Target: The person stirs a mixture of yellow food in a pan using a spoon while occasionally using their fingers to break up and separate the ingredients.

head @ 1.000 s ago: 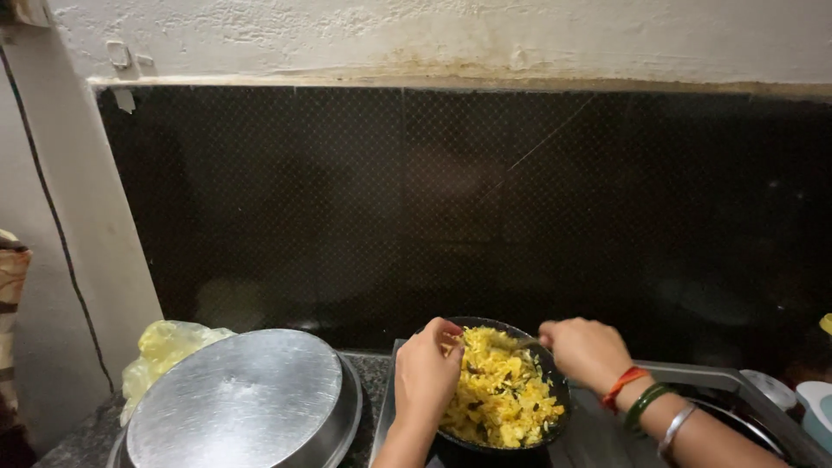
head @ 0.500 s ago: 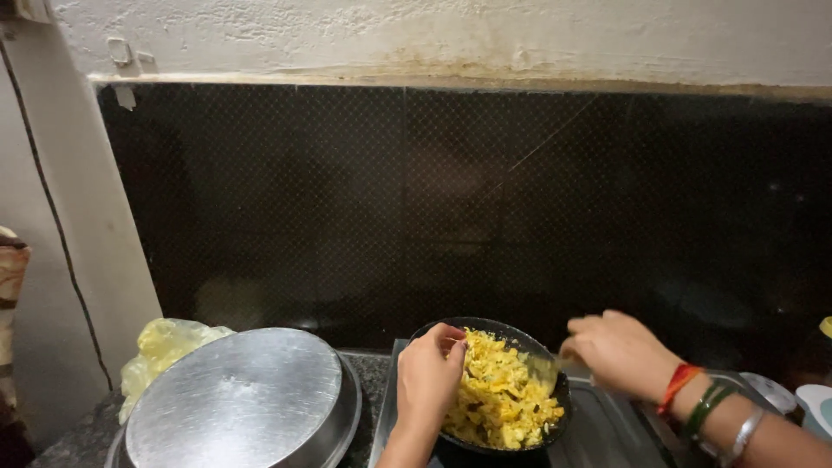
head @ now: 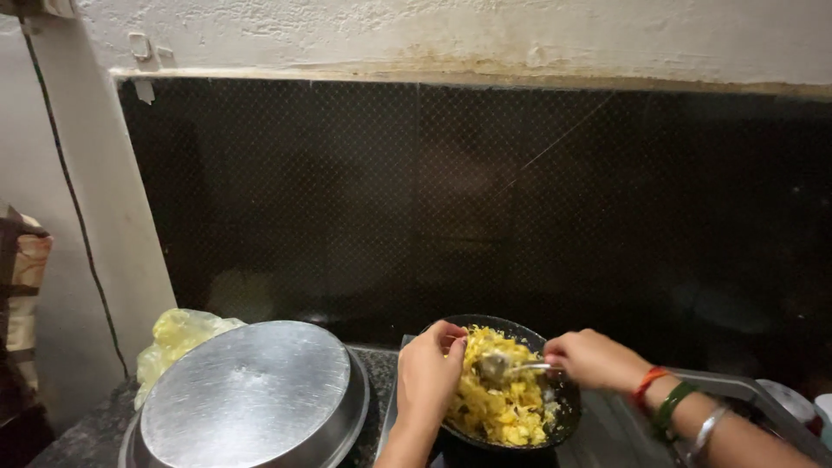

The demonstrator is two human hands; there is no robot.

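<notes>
- The small black pan (head: 555, 407) sits at the lower centre of the frame, heaped with yellow scrambled food (head: 496, 400) that rises above its rim.
- The left hand (head: 431, 374) is curled over the pan's near-left rim, gripping it; the right hand (head: 592, 359) is closed around the handle of a metal spoon (head: 503, 367) whose bowl is dug into the heap.
- Risk, as I judge it: the food is piled high, so a hard push with the spoon could tip pieces over the edge onto the dark counter (head: 381, 373).
- The left fingers rest right on the rim; if the pan is hot, that grip could slip or burn.
- A large upturned steel plate (head: 251, 399) lies just beside the pan at lower left and crowds the left forearm's room.
- A crumpled yellowish plastic bag (head: 178, 338) sits behind the plate, near the wall.
- Bangles (head: 672, 407) circle the right wrist, close to the pan's right edge.
</notes>
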